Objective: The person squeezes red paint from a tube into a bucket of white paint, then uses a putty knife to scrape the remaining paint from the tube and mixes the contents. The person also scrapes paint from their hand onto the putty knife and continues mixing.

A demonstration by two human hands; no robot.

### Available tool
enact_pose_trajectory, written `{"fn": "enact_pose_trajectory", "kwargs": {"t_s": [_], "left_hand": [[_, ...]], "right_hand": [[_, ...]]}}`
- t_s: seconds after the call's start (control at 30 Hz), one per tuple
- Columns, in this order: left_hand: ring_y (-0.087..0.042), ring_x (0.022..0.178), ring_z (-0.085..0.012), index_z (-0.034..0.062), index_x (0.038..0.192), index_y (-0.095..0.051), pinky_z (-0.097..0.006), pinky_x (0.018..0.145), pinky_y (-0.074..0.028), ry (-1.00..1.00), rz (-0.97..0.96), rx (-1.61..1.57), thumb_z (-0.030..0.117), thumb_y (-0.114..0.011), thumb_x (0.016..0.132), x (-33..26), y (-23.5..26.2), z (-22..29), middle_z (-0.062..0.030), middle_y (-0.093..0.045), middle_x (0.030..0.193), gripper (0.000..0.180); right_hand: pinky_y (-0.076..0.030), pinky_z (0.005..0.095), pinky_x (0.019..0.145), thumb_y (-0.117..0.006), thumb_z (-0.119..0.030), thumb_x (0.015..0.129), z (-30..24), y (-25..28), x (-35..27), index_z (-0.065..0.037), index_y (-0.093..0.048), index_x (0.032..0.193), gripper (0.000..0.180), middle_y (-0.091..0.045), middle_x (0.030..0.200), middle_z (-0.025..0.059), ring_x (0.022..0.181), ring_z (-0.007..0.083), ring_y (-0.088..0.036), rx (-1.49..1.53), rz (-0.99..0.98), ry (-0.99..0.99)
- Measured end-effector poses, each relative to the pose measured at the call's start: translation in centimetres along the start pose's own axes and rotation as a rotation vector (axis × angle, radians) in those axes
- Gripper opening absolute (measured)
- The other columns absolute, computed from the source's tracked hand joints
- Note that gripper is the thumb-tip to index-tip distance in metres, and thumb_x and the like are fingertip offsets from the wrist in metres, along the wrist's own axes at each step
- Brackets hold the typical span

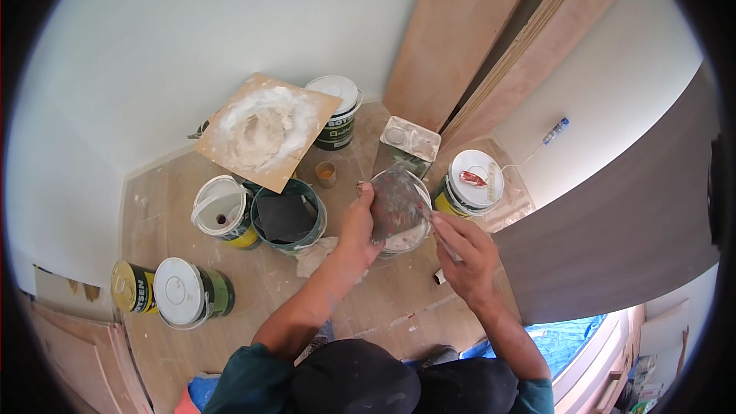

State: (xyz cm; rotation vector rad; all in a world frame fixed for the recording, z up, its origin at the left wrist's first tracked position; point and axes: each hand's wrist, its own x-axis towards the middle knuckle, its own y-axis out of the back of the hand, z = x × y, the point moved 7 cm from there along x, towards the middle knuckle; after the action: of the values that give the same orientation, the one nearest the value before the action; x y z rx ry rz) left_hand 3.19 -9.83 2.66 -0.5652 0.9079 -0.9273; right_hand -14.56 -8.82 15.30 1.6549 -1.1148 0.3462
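My left hand (358, 224) grips a thin, grey, stained square plate (395, 203) by its left edge, thumb on top. My right hand (469, 254) is closed around a putty knife (426, 215), whose tip meets the plate's right edge; its blade is mostly hidden. Under both hands stands an open white bucket (408, 245) with pale paste inside, partly covered by the plate. A whitish rag (313, 259) lies on the floor beside my left forearm.
A board (264, 134) smeared with white powder rests above a dark bucket (320, 222) holding black sheets. Lidded paint buckets (180, 291) stand at left and behind. A paint-stained tray (410, 138), a bucket with a red tool on its lid (477, 178) and leaning wooden panels (460, 31) are at right.
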Motion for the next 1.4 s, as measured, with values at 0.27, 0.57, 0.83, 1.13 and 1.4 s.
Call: {"fn": "enact_pose_trajectory", "kwargs": {"t_s": [0.27, 0.57, 0.83, 1.13, 1.4], "left_hand": [[-0.065, 0.092, -0.0144, 0.0023, 0.113, -0.063, -0.032, 0.083, -0.054, -0.276, 0.000, 0.314, 0.035, -0.048, 0.108, 0.3, 1.2, 4.9, -0.0063, -0.069, 0.103, 0.036], [-0.062, 0.089, -0.0257, -0.0011, 0.110, -0.064, -0.038, 0.085, -0.049, -0.636, -0.142, 1.355, 0.028, -0.049, 0.106, -3.0, -0.9, 7.2, -0.0131, -0.066, 0.103, 0.033], [-0.051, 0.110, -0.0311, 0.0023, 0.114, -0.069, -0.043, 0.096, -0.043, -0.897, -0.636, 1.973, 0.012, -0.061, 0.095, -4.2, -5.9, 4.5, -0.0127, -0.057, 0.118, 0.023], [-0.053, 0.113, -0.0315, 0.0068, 0.116, -0.071, -0.043, 0.096, -0.046, -0.833, -0.720, 2.202, 0.014, -0.060, 0.095, -0.1, -4.6, 2.0, -0.0117, -0.060, 0.116, 0.025], [-0.060, 0.104, -0.0187, 0.0035, 0.122, -0.063, -0.034, 0.091, -0.049, -0.131, -0.133, 0.991, 0.037, -0.052, 0.105, 0.2, 2.3, 8.4, -0.0095, -0.066, 0.110, 0.040]], "right_hand": [[-0.049, 0.0388, 0.087, -0.070, 0.008, 0.060, 1.2, 0.7, -0.9, -0.012, -0.067, 0.120, 0.063, -0.068, 0.122, 0.0027, 0.100, 0.0261, -0.062, -0.293, -0.213, 0.064], [-0.045, 0.0389, 0.087, -0.064, -0.001, 0.074, 4.4, -3.9, -0.5, -0.012, -0.066, 0.111, 0.039, -0.064, 0.108, 0.0016, 0.103, 0.0228, -0.059, -0.375, -0.342, 0.040], [-0.045, 0.0377, 0.084, -0.061, -0.006, 0.080, 6.6, -4.9, 0.6, -0.010, -0.061, 0.095, 0.015, -0.065, 0.095, 0.0049, 0.095, 0.0240, -0.061, -0.340, -0.317, 0.057], [-0.047, 0.0385, 0.082, -0.062, -0.005, 0.082, 7.8, -3.3, 0.1, -0.011, -0.063, 0.098, 0.017, -0.067, 0.092, 0.0063, 0.091, 0.0258, -0.063, -0.278, -0.284, -0.043], [-0.049, 0.0325, 0.085, -0.068, -0.014, 0.084, 14.4, 0.3, -8.7, -0.009, -0.063, 0.114, 0.031, -0.069, 0.098, 0.0085, 0.093, 0.0205, -0.066, 0.274, -0.032, -0.884]]}}
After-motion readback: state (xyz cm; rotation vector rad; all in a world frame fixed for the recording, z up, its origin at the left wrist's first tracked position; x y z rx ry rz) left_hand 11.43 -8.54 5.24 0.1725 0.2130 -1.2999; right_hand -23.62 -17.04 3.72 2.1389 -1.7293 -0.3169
